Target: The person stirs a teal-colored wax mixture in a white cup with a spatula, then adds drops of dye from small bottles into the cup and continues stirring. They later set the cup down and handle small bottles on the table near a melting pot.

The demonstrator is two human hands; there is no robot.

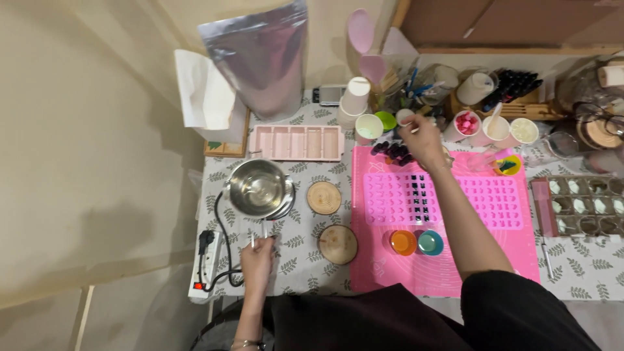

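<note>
Seen from above, left to right: a white power strip at the table's near-left edge, its black cord looping up toward a small steel saucepan seated on a hot plate. Left hand just below the pan, fingers curled shut around the tip of the pan's thin handle. Likely light but hot and slick when full, rigid metal, best gripped right there at the handle's end, clear of the bowl. Behind the pan, a tall silver foil pouch and a pale pink bar mould. Two round wooden coasters between pan and pink silicone mat. On the mat, two pink silicone moulds with many small cavities, some of them filled dark; flexible, prone to sag if lifted by one edge. Orange cup and teal cup at the mat's near edge. Right hand stretched to the back row, fingers pinched on something small beside a white paper cup; exactly what, too small to tell. Further right, paper cups of pink and white bits, then a clear tray of round compartments.
</note>
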